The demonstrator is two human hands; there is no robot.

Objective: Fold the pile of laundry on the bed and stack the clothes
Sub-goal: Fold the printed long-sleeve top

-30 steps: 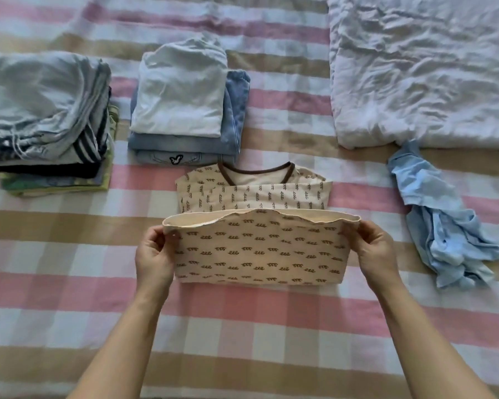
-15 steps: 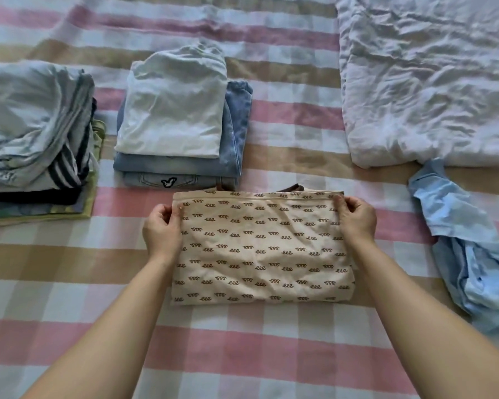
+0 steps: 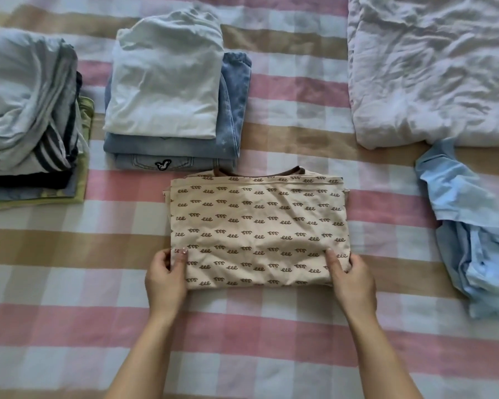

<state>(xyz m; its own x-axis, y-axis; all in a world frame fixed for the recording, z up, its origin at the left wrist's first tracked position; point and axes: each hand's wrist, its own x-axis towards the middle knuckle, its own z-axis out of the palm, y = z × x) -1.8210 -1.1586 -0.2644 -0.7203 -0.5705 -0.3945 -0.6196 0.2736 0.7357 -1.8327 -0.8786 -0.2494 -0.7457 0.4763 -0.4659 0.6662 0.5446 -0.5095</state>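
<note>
bed (image 3: 69, 326): a sheet checked in pink, tan and white fills the view.
shirt (image 3: 257, 226): cream with small brown squiggles, folded into a flat rectangle in the middle of the bed; a brown neckband peeks out at its far edge.
left hand (image 3: 166, 279): pinches the shirt's near left edge, thumb on top.
right hand (image 3: 353, 279): grips the near right corner, thumb on top, fingers curled round the edge.
middle stack (image 3: 164, 87): a folded white top on folded denim, just beyond the shirt's far left corner.
left stack (image 3: 26, 110): taller, pale grey cloth on top, striped, dark and green layers beneath, at the left edge.
blue garment (image 3: 473, 226): crumpled and unfolded, right of the shirt and apart from it.
duvet (image 3: 432, 67): white and wrinkled, far right, its near edge meeting the blue garment.
</note>
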